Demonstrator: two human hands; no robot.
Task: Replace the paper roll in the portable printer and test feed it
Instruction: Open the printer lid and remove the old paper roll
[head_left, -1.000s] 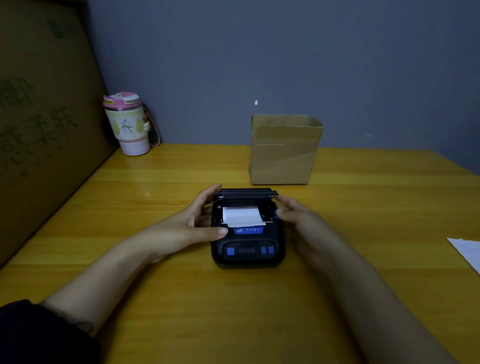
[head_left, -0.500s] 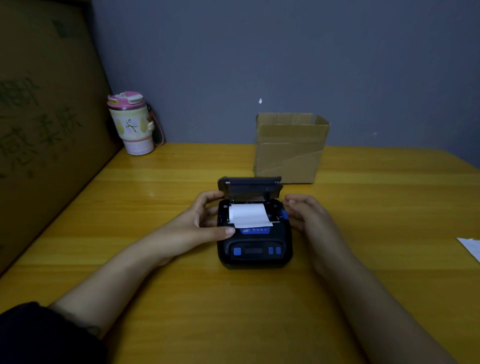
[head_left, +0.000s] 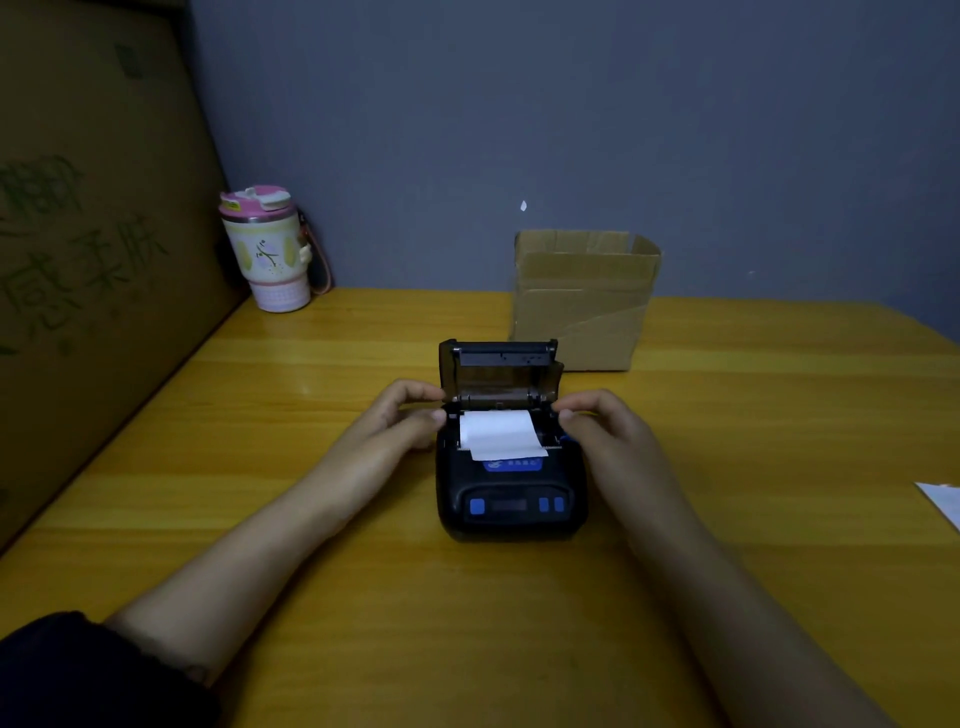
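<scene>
A black portable printer (head_left: 511, 501) with blue buttons sits on the wooden table (head_left: 753, 467) in front of me. Its lid (head_left: 498, 371) stands upright and open. A white paper roll (head_left: 498, 431) lies in the open compartment, its loose end draped forward over the blue label. My left hand (head_left: 395, 434) pinches the printer's left side at the base of the lid with thumb and forefinger. My right hand (head_left: 605, 434) does the same on the right side. The roll itself is touched by neither hand.
An open cardboard box (head_left: 584, 299) stands just behind the printer. A pink-lidded tumbler (head_left: 267, 249) is at the back left by a big cardboard panel (head_left: 88, 249) along the table's left edge. A white paper sheet (head_left: 943, 501) lies at the right edge.
The lid has swung from nearly flat to fully upright. Both hands have shifted back to the lid's lower corners, and my left thumb has come off the front of the paper slot.
</scene>
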